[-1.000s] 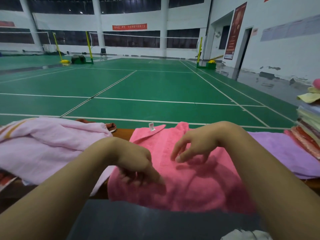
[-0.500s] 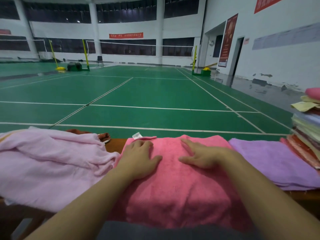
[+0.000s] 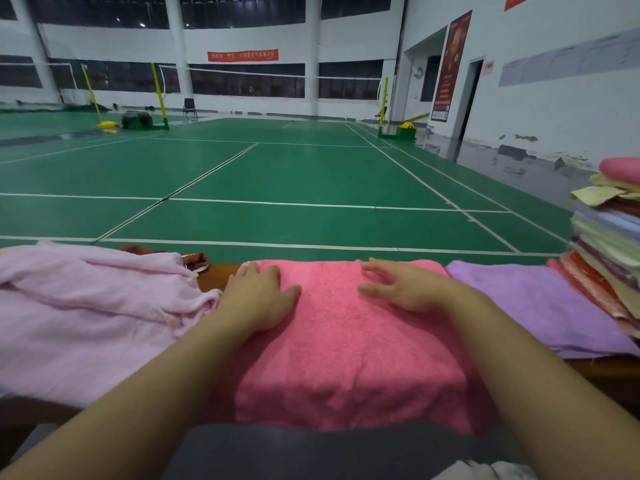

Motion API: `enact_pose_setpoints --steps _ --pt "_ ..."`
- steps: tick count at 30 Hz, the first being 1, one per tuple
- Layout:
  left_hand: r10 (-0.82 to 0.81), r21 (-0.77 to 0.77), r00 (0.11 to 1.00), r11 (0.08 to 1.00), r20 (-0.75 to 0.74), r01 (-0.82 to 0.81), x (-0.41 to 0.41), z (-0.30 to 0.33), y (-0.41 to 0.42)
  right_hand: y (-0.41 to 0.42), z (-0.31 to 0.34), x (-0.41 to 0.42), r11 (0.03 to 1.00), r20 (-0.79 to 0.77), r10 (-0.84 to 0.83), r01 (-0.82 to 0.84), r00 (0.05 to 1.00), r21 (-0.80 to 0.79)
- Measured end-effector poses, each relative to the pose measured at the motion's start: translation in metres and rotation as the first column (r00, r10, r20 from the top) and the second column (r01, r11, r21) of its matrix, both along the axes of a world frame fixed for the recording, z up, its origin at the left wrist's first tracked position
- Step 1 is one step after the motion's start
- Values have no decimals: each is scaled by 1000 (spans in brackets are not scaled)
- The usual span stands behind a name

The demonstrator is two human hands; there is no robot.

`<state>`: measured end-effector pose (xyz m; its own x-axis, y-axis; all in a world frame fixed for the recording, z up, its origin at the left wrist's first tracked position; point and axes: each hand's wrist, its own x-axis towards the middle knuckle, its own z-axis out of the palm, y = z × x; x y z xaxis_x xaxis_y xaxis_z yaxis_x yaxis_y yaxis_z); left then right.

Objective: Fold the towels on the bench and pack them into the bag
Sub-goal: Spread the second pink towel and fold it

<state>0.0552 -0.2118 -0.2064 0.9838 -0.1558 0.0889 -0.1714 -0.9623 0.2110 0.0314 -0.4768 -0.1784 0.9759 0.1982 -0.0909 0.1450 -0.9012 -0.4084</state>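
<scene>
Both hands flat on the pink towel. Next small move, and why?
Probably take hold of one side edge and fold it across. Both the left hand and right hand lie flat on the pink towel, with no grip on it. It lies smooth on the bench but still looks wide beside the folded stack.

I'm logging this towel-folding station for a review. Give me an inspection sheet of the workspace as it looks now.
Surface: wooden bench, mostly covered by cloth.
Job's things: pink towel folded, flat at centre; light pink towel crumpled on its left; purple towel flat on its right; no bag identifiable.
Clutter: tall stack of folded cloths at far right.
Grippers: left hand and right hand flat on pink towel.
Cables: nothing seen.
Surroundings: green badminton court.
</scene>
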Motion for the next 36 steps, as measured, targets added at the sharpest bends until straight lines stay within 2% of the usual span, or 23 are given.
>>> enact_pose_setpoints --steps 2,4,5,7,8,10,16,19,27,36 --pt "-100 -144 992 983 79 111 3 16 7 -10 21 -7 1000 38 -23 23 999 20" --pt "-252 -298 965 918 74 262 1 34 16 -23 41 -13 1000 -1 -11 11 1000 -1" --pt "-343 -327 939 887 8 326 -1 42 18 -29 48 -16 999 -50 8 -10 999 -32" --pt "-452 -274 869 878 -200 393 -3 49 19 -33 54 -21 990 -176 24 -49 984 -134" --pt "-453 -222 845 889 -283 402 -2 49 18 -33 54 -22 980 -224 12 -56 975 -189" --pt "-421 -145 839 907 -345 396 2 49 16 -28 49 -22 967 -255 -30 -37 966 -253" --pt "-394 -138 869 919 -300 369 13 56 33 -24 44 -17 968 -215 -69 13 974 -250" --pt "-361 -86 891 932 -276 351 17 54 39 -26 44 -16 969 -216 -72 16 974 -248" --pt "-391 -191 886 917 -250 351 24 47 52 -30 45 -15 968 -223 -96 39 970 -248" --pt "-417 -196 881 905 -223 378 24 38 54 -34 45 -18 955 -245 -141 67 959 -288"
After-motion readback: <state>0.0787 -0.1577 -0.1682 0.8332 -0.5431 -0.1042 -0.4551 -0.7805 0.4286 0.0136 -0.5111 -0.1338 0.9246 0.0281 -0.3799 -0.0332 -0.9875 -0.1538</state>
